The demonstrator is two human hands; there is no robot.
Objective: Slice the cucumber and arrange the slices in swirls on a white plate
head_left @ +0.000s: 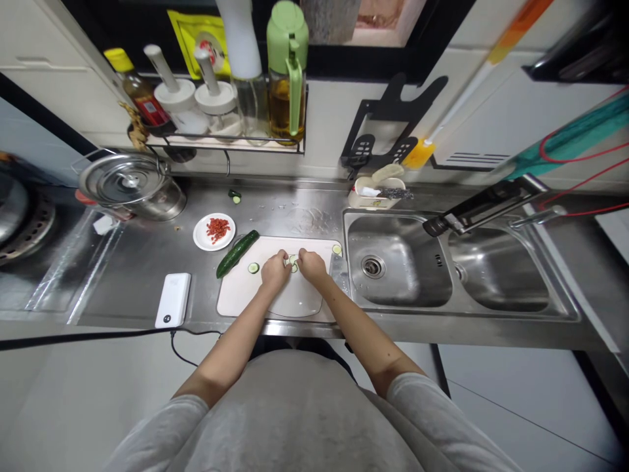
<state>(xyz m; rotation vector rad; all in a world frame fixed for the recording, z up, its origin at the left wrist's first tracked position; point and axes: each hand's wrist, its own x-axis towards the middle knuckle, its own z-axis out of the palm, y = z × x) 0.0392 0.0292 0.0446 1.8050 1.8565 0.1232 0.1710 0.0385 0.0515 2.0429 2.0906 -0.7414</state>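
My left hand (276, 271) and my right hand (312, 265) are close together over a white plate (297, 303) on a white cutting board (236, 298). Their fingers are closed in a pinch on thin cucumber slices (293, 260) between them; the fingertips partly hide the slices. Left of my left hand lies a single cucumber slice (253, 267) on the board. Another pale slice (337, 250) sits at the board's upper right corner. A long dark green cucumber (238, 254) rests across the board's upper left edge.
A small white plate of red berries (215, 232) stands behind the cucumber. Cucumber ends (235, 196) lie near the wall. A white power bank (173, 300) is at left, a lidded steel pot (157, 195) behind it. To the right is a double sink (398, 262). Bottles fill a wall rack (230, 143).
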